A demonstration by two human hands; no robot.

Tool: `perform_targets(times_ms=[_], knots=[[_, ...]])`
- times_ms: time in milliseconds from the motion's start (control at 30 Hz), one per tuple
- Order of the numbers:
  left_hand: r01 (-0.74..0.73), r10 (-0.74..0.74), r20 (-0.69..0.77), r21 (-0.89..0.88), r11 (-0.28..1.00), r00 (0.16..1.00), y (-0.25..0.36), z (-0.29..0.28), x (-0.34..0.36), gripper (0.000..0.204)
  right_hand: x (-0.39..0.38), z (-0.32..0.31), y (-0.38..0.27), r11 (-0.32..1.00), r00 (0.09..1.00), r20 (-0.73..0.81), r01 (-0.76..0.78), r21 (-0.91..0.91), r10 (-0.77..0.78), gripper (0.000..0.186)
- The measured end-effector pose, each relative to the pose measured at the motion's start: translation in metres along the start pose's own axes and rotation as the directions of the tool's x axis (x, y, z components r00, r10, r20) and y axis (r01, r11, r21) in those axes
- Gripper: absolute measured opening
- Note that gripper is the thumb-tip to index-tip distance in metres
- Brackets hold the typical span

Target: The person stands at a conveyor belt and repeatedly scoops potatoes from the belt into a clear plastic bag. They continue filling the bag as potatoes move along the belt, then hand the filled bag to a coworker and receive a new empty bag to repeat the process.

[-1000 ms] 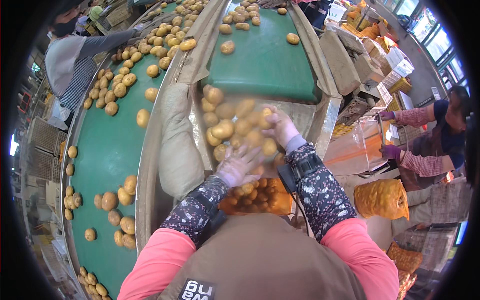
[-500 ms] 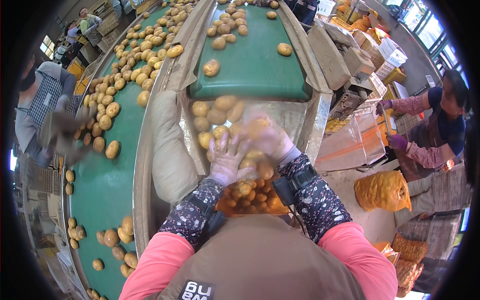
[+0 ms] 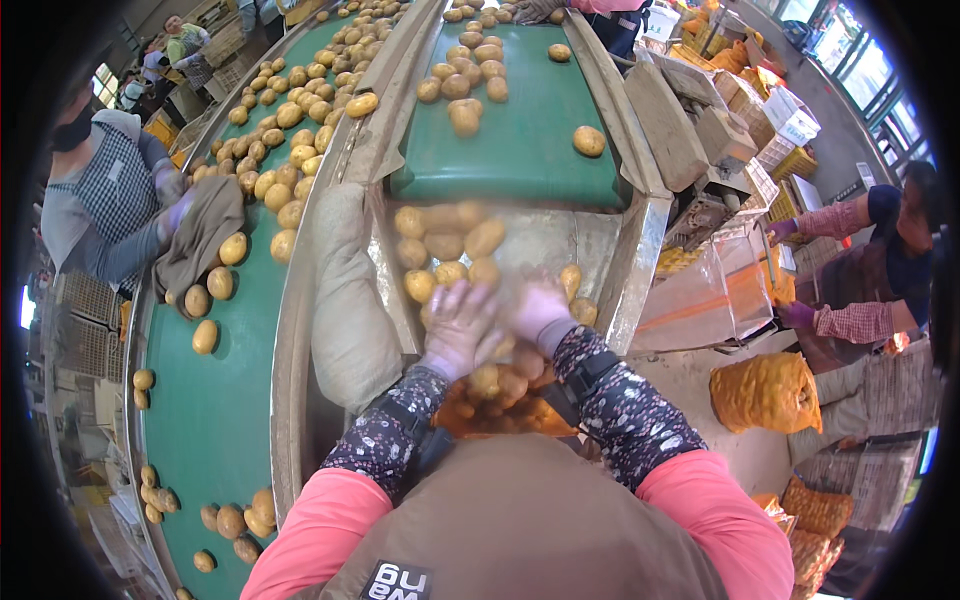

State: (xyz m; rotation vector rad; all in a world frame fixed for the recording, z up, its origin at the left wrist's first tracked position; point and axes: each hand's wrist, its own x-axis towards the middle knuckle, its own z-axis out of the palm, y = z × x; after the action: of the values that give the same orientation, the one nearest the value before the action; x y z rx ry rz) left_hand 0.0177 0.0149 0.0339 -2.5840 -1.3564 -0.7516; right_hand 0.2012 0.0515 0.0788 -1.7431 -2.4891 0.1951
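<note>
Potatoes (image 3: 447,247) lie in a grey metal chute (image 3: 585,232) at the end of a green conveyor belt (image 3: 500,150). My left hand (image 3: 462,322), in a thin pale glove, rests over the potatoes at the chute's lower end, its fingers stretched out. Beside it on the right, my right hand (image 3: 540,308) is also among the potatoes, its fingers smeared by motion. Just below both hands, more potatoes fill an orange mesh bag (image 3: 545,417) in front of my body. The bag's lower part is hidden by my brown apron.
A padded cloth roll (image 3: 345,300) lies along the chute's left side. Left is another green belt (image 3: 200,430) with potatoes; a co-worker there holds a brown cloth (image 3: 205,235). At right, another person stands by a filled mesh sack (image 3: 765,393) and stacked crates.
My right hand has drawn down toward me and changed pose. Potatoes have shifted in the chute. The co-worker's cloth has moved right over the left belt. A gloved hand appears at the far belt end.
</note>
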Motion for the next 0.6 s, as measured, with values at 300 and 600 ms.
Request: perform_targets(times_ms=[300,600], knots=[[0.347,-0.355,0.182,0.072,0.935,0.917,0.012,0.0,0.015,0.079,0.025,0.004,-0.001,0.889,0.868,-0.472,0.329,0.318,-0.153,0.025],[0.253,-0.25,0.156,0.002,0.968,0.956,0.04,-0.015,0.012,0.057,0.032,-0.033,-0.023,0.942,0.95,-0.037,0.314,0.117,-0.311,0.025]])
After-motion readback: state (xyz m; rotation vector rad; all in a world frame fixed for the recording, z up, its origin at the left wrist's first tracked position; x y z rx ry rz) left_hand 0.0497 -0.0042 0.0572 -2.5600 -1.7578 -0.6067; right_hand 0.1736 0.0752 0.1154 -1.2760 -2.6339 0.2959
